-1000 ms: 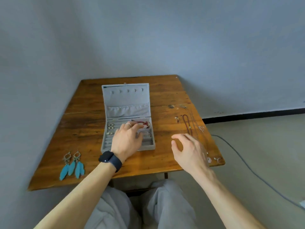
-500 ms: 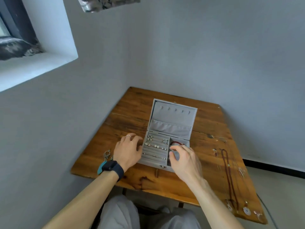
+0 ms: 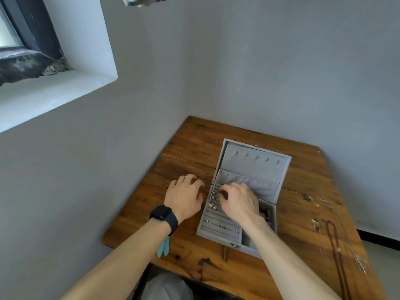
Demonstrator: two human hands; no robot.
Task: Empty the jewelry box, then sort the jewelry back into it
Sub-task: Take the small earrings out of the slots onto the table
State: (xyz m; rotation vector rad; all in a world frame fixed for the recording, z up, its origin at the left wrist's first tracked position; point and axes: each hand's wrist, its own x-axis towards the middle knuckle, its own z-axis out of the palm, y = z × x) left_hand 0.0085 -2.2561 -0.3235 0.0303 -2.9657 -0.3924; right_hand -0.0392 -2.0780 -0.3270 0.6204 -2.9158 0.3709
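Here the open jewelry box (image 3: pixel 249 191) sits on the counter (image 3: pixel 303 202). The left hand (image 3: pixel 184 197) rests flat and empty beside it; the right hand (image 3: pixel 237 201) curls over the ring rows, grasp unclear.

Soft, even daylight from window (image 3: pixel 13 35) at upper left. Walls flat grey, no glare. Faint shadows under both hands on table (image 3: pixel 307 191). Wide-angle bending toward frame edges. Small jewelry slightly soft.

Jewelry box (image 3: pixel 251 169) — matt grey velvet-like cloth lining; table (image 3: pixel 303 213) — worn, stained, semi-gloss wood; small earrings (image 3: pixel 213 206) shiny metal; watch strap (image 3: pixel 171 220) matt black.
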